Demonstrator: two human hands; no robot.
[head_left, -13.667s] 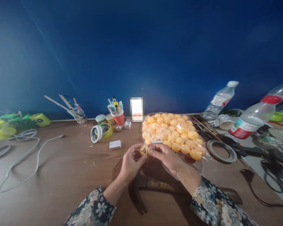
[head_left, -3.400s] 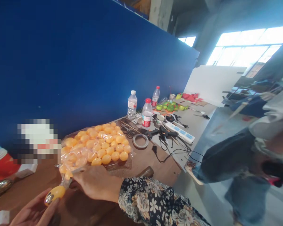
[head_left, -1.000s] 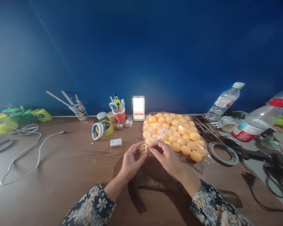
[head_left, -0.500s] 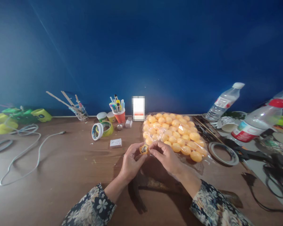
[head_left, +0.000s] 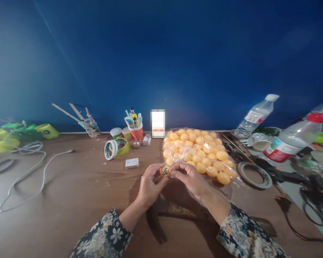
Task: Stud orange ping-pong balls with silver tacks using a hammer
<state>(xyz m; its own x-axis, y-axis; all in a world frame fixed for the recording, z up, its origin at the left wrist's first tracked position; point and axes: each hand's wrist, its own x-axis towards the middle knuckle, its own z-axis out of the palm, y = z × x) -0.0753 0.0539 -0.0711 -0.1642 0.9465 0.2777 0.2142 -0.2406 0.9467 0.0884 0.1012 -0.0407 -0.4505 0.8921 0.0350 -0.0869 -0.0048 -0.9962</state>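
My left hand [head_left: 150, 186] grips a small orange plastic ball [head_left: 165, 171] between thumb and fingers. Its upward side shows several shiny silvery bits, too small to name. Closed in a pinch at the ball's right edge is my right hand [head_left: 190, 180]; whatever its fingertips hold is hidden. Just behind both hands lies a clear bag of orange balls [head_left: 201, 154]. Under my wrists a hammer [head_left: 174, 209] rests on the table, partly covered by my right forearm.
White tape rolls [head_left: 111, 149], a small white box [head_left: 131, 163] and a cup of pens [head_left: 136, 130] stand left of the bag. To the right are scissors [head_left: 238, 156], a tape roll [head_left: 254, 175] and bottles [head_left: 288, 143]. A white cable [head_left: 45, 168] lies far left.
The orange ball has tilted a little in my left fingers, and my right fingertips have shifted slightly at its edge. Everything else has stayed in place.
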